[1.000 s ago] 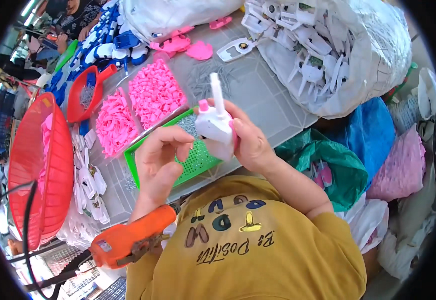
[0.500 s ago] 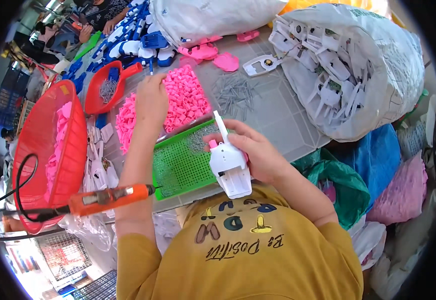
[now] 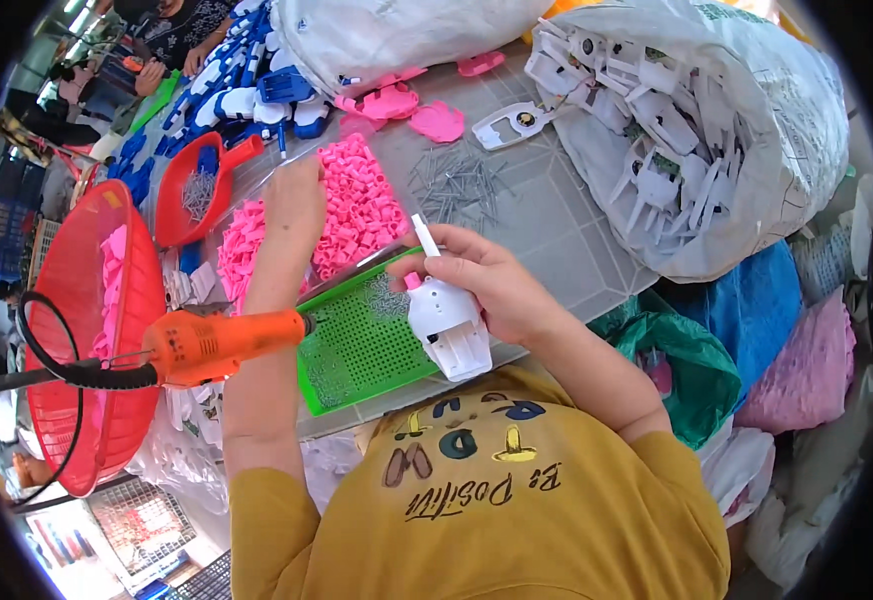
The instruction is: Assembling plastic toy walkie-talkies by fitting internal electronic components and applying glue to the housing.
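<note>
Beside the green perforated plastic tray (image 3: 357, 352), my right hand (image 3: 495, 287) grasps a rounded white plastic casing (image 3: 444, 312), probably light and stiff, best held mid-body; my left hand's (image 3: 295, 205) grip I cannot tell.

Held a white plastic casing (image 3: 452, 345) in the right hand (image 3: 492, 285), with its white stem (image 3: 424, 235) and small pink knob (image 3: 414, 281) pointed away from the body. Reached with the left hand (image 3: 295, 205) over the heaped pink parts (image 3: 364, 210) — fingertips hidden. Had an orange power tool (image 3: 222, 345) overlapping the left forearm (image 3: 267, 425) from above, and a green basket (image 3: 387, 350) of small screws (image 3: 387, 298) near the casing. Kept longer screws (image 3: 457, 185) loose on the table (image 3: 567, 220) — near a white sack (image 3: 797, 160) full of white parts (image 3: 657, 190).
</note>
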### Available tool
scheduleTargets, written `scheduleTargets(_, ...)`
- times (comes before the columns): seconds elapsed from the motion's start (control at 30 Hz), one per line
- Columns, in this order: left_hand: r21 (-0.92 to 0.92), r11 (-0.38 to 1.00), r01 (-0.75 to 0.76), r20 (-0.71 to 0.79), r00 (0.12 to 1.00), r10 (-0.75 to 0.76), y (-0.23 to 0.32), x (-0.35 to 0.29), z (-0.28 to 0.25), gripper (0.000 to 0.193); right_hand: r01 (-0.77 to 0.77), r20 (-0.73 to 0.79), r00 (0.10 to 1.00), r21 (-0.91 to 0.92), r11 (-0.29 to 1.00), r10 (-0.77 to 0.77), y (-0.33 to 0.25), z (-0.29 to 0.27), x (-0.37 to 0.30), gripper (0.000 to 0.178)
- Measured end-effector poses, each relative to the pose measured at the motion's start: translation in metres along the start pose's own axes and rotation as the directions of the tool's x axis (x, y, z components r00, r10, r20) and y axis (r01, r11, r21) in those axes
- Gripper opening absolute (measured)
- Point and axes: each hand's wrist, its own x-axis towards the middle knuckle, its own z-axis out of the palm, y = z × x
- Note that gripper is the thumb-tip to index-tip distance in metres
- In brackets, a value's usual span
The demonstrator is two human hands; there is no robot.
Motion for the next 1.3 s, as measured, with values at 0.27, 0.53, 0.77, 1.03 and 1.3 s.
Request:
scheduleTargets(0.27,-0.264,0.948,-0.18,-0.042,0.984,0.175,0.02,-0.012,-0.018,0.021,0.006,-0.046,0.999,-0.108,0.994,-0.011,-0.005,-0.004,-0.003,0.028)
scheduleTargets(0.53,-0.949,0.094,0.3,0.313,0.929,0.196,0.086,-0.078,-0.073,0.02,0.135,-0.014,0.988,-0.405,0.904,-0.153,0.002,0.006,-0.011,0.03)
scheduleTargets(0.77,-0.949,0.247,0.196,0.245,0.951,0.188,0.086,-0.083,-0.073,0.018,0.097,-0.085,0.984,-0.475,0.875,-0.155,0.007,0.01,-0.011,0.028)
scheduleTargets(1.03,-0.933,0.347,-0.099,-0.003,0.964,0.267,0.086,-0.09,-0.064,0.019,0.123,-0.067,0.981,-0.504,0.855,-0.181,-0.001,0.015,-0.01,0.026)
scheduleTargets(1.3,-0.826,0.444,-0.346,-0.228,0.927,0.299,0.108,-0.092,-0.078,0.03,0.193,-0.037,0.974,-0.394,0.898,-0.225,-0.015,0.017,-0.024,0.028)
